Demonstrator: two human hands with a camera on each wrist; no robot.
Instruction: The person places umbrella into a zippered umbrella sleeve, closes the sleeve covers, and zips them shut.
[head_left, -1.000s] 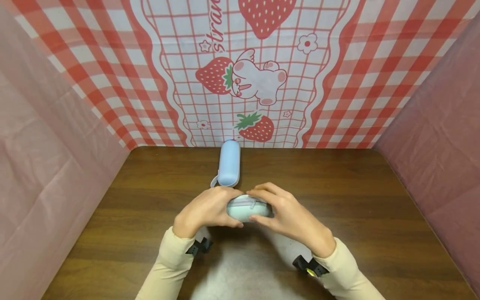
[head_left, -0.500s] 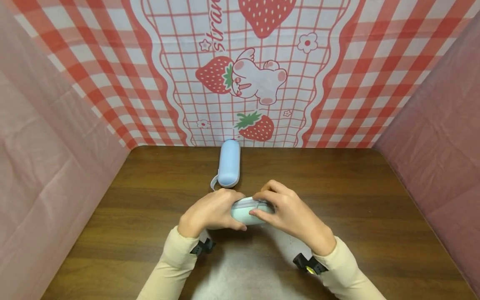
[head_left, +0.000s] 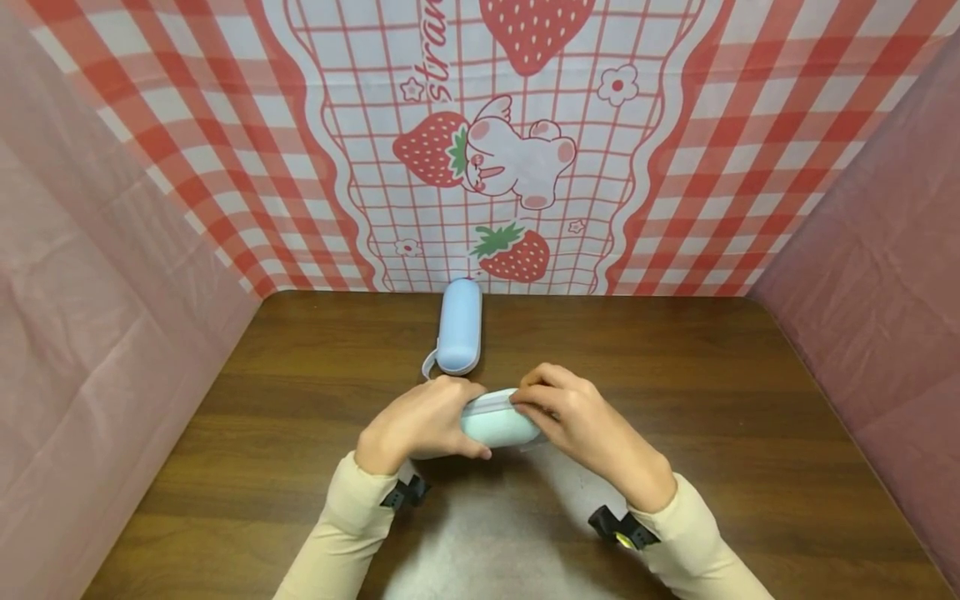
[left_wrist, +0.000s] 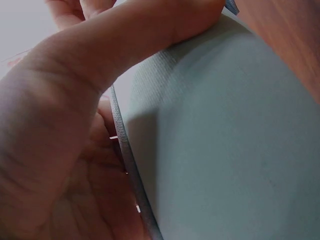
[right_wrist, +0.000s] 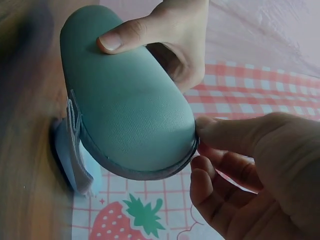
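Note:
A mint-green hard-shell zip case (head_left: 497,427) is held up over the table by both hands. My left hand (head_left: 423,423) grips one end, its thumb across the shell in the right wrist view and its other fingers mostly hidden behind. At the opposite end, the thumb and forefinger of my right hand (head_left: 581,417) pinch at the grey zip seam, covering the zipper pull. The zip track looks closed where it shows. A pale wrist strap (right_wrist: 76,150) hangs from the side of the case. In the left wrist view the smooth shell (left_wrist: 230,135) fills much of the picture.
A light-blue zip case (head_left: 459,325) with a pale loop lies just beyond the hands, by the back edge of the brown wooden table (head_left: 637,358). Behind it hangs a strawberry-print checked cloth (head_left: 517,200). Pink cloth (head_left: 862,250) covers both sides.
The right hand has gone from holding the case's end to pinching at the zipper, then shifted slightly up along the seam. The case has turned a little in the left hand.

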